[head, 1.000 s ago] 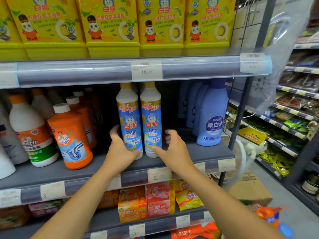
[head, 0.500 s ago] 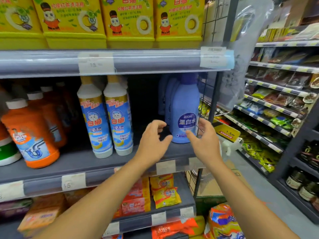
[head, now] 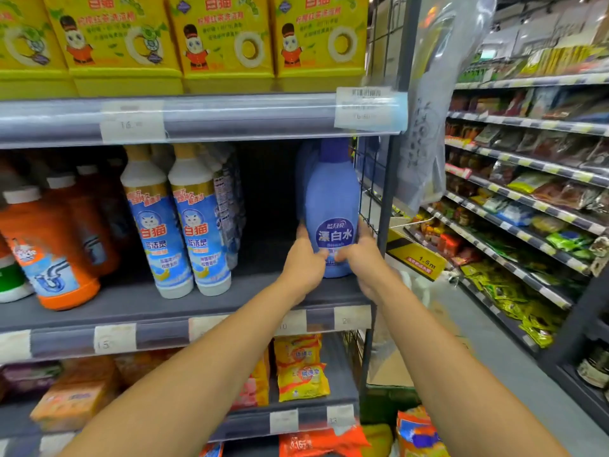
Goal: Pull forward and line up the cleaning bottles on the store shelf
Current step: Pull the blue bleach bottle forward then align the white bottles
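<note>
The shelf point(head: 138, 305) runs wide in front of me, and its right end, against the wire side panel point(head: 369, 179), is where I work. Two white-and-blue bottles point(head: 178, 225) stand upright near the front lip to my left, with orange bottles point(head: 49, 245) beyond them. The blue bleach bottle point(head: 333, 206) stands upright too, its long axis vertical, but it sits further back from the front lip than those two. More blue bottles seem to stand in a file behind it, though the dark at the back of the shelf makes that hard to tell.

My left hand point(head: 304, 262) cups the lower left flank of the bottle and my right hand point(head: 361, 255) cups the lower right flank, so the fingers point(head: 301, 230) of both wrap low on its body, gripping it from two sides with the label facing me between my thumbs. Neither hand is nearer; they meet the bottle at the same depth.

What matters for the pull is that the bottle lies straight ahead of my fingers and the free shelf lies between it and me. I judge the move is a straight slide toward my body, base kept flat on the shelf, until its front matches the two white-and-blue bottles. Gripping so low, I risk tipping the tall top backward if the base catches.
</note>
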